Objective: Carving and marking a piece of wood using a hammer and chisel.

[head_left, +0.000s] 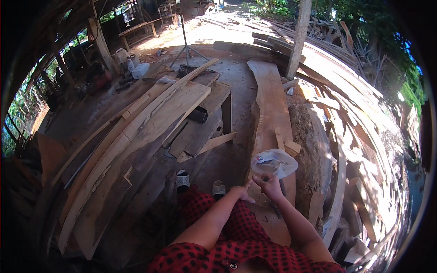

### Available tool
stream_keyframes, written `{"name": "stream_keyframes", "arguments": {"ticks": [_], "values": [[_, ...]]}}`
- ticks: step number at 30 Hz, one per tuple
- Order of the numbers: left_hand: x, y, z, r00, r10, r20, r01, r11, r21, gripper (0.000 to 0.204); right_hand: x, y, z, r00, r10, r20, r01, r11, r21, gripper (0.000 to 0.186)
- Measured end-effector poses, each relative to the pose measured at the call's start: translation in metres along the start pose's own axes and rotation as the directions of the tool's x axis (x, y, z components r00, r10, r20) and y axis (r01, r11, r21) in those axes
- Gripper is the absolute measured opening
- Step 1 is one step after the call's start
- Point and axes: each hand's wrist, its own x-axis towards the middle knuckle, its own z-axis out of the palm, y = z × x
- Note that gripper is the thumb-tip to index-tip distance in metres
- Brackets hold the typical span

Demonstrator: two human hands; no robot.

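Observation:
A long wide wooden board point(274, 113) with a wavy natural edge stretches away in front of me. On it rests a clear plastic bag point(275, 163) with small contents too unclear to name. My right hand point(269, 186) is just on the near side of the bag, its fingers curled closed; whatever they hold is too small to make out. My left hand point(243, 193) is beside it over the board's left edge, fingers apart and holding nothing visible. A dark thin tool point(276, 211), partly hidden by my right forearm, lies under that wrist.
Small wood offcuts point(292, 147) lie beyond the bag. Long planks point(150, 123) are stacked on my left, with a low wooden bench point(207, 132) beside them. A post point(299, 41) rises at the far right. Scrap wood point(359, 182) piles up on my right.

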Motion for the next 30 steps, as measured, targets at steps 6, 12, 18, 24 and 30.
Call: {"name": "stream_keyframes", "arguments": {"ticks": [6, 12, 18, 24, 30], "values": [[-0.002, -0.003, 0.002, 1.0, -0.018, 0.014, 0.018, 1.0, -0.013, 0.126, 0.002, 0.004, 0.004, 0.999, -0.016, 0.03, 0.016, 1.0, -0.003, 0.04], [-0.001, -0.002, 0.001, 0.999, 0.027, -0.017, -0.027, 1.0, 0.012, 0.127, -0.06, 0.0, -0.06, 0.995, 0.058, -0.086, -0.035, 0.968, 0.25, 0.029], [0.012, -0.007, 0.007, 1.0, 0.003, -0.025, -0.003, 1.0, -0.017, 0.126, -0.095, 0.006, -0.08, 0.994, -0.077, -0.073, 0.098, 0.938, 0.332, 0.029], [-0.017, 0.001, 0.002, 0.995, 0.016, -0.101, -0.018, 1.0, -0.018, 0.125, -0.091, 0.006, -0.072, 0.999, -0.024, 0.026, 0.016, 0.963, 0.27, 0.026], [-0.056, 0.032, 0.013, 0.924, 0.039, -0.379, -0.005, 0.996, 0.092, 0.114, -0.11, 0.012, -0.079, 0.995, -0.087, -0.04, 0.095, 0.948, 0.302, 0.026]]}}
